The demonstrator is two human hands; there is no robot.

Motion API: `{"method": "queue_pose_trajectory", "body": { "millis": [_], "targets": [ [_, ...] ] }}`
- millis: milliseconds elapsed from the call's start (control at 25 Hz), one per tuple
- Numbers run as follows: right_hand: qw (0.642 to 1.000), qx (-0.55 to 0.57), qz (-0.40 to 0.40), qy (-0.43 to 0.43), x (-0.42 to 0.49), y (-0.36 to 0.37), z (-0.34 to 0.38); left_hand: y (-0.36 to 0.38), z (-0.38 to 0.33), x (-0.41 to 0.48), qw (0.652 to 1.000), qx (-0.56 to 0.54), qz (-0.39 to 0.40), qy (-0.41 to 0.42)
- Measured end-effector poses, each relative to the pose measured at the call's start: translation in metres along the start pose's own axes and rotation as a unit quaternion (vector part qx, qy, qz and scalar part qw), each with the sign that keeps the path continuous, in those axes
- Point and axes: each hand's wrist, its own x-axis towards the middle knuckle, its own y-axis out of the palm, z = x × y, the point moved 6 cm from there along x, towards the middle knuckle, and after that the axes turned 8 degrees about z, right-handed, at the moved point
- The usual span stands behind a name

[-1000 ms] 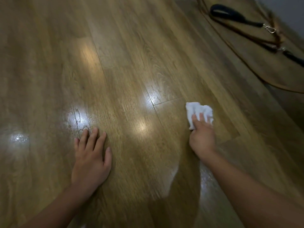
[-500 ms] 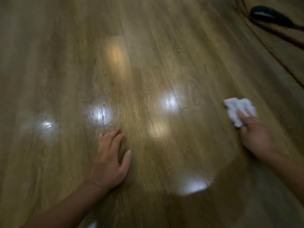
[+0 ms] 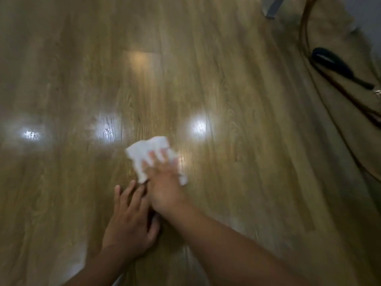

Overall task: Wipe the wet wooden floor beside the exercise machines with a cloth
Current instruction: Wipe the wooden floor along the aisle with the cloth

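Observation:
A crumpled white cloth lies on the glossy wooden floor near the middle of the view. My right hand presses down on it with the fingers spread flat over the cloth. Just below and to the left, my left hand rests palm down on the floor with straight fingers, its fingertips almost touching the right hand. The frame is blurred by motion.
Bright light reflections shine on the boards left and right of the cloth. A black handle with a strap and metal clip lies at the right on a brown mat edged by a cord. A grey metal leg stands at the top.
My right hand has swept the cloth leftward from the far right to the middle, ending just above my left hand. The view has shifted; the left hand stays planted on the floor.

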Motion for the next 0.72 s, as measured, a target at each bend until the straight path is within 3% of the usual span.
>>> {"method": "queue_pose_trajectory", "body": {
  "millis": [40,120,160,280,360,440,480,560,600,680,720],
  "targets": [
    [0.993,-0.019,0.096,-0.07,0.001,0.012,0.043,-0.003,0.004,0.001,1.0,-0.027,0.003,-0.014],
    [0.972,-0.01,0.199,-0.125,0.003,0.013,0.054,-0.006,0.007,0.0,0.999,-0.04,0.017,-0.021],
    [0.979,-0.018,0.159,-0.123,0.01,-0.01,0.012,-0.006,0.005,0.001,0.999,-0.034,0.018,-0.012],
    [0.973,-0.033,0.205,0.1,-0.012,-0.088,-0.154,0.001,0.003,0.002,1.0,-0.012,0.017,0.006],
    [0.932,-0.123,0.226,0.256,-0.039,-0.124,-0.251,0.006,0.005,0.003,1.0,-0.005,0.001,0.01],
    [0.906,-0.134,0.177,0.361,-0.047,-0.159,-0.295,0.011,0.004,0.004,1.0,-0.001,-0.018,0.017],
    [0.914,-0.108,0.131,0.367,-0.038,-0.161,-0.292,0.013,0.005,0.003,0.999,0.003,-0.027,0.017],
    [0.958,-0.09,0.018,0.273,-0.008,-0.131,-0.244,0.008,0.011,0.001,0.999,0.014,-0.03,0.034],
    [0.983,-0.101,-0.02,0.15,0.015,-0.106,-0.195,-0.002,0.013,0.008,0.998,0.026,-0.019,0.058],
    [0.989,-0.118,0.021,-0.084,0.052,-0.051,-0.068,-0.025,0.02,0.023,0.981,0.098,0.028,0.166],
    [0.967,-0.124,0.078,-0.207,0.064,-0.031,-0.013,-0.037,0.026,0.031,0.961,0.143,0.072,0.227]
  ]
}}
